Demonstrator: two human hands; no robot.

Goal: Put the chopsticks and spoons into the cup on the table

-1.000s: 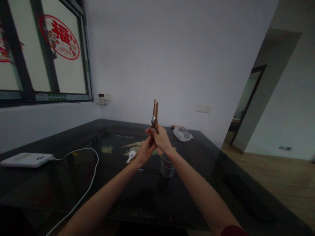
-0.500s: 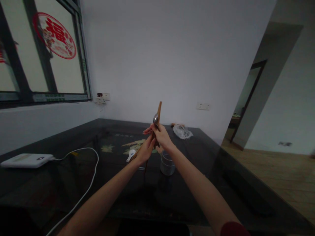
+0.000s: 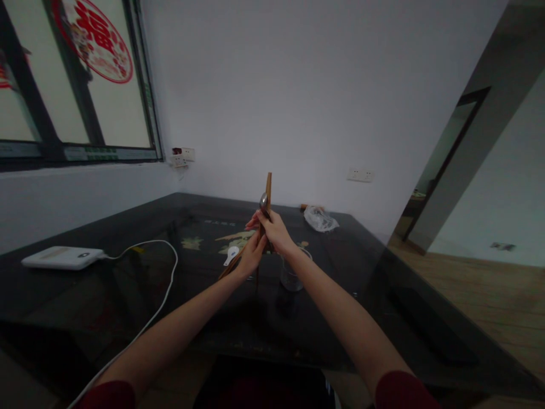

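Observation:
My right hand (image 3: 276, 230) is closed around upright brown chopsticks (image 3: 268, 184) and a metal spoon (image 3: 264, 200), whose bowl points up. Just below and touching it, my left hand (image 3: 253, 253) is closed too, with slanting brown chopsticks (image 3: 230, 268) coming out toward the lower left. Overlapping fingers hide how many pieces each hand has. A white spoon (image 3: 232, 254) with a small blue mark lies on the table beyond my left wrist. Beside my right forearm, which partly covers it, stands a clear cup (image 3: 290, 278).
The glossy black table (image 3: 204, 318) has a floral pattern. On the left lies a white power bank (image 3: 63, 258) with a white cable (image 3: 172, 267). A crumpled clear plastic bag (image 3: 320, 219) sits at the back right. A dark flat object (image 3: 430, 324) is at the right edge.
The camera view has shifted, so the table appears slightly higher. The upright chopsticks and metal spoon have moved a little left and stand straighter. Both hands keep their hold.

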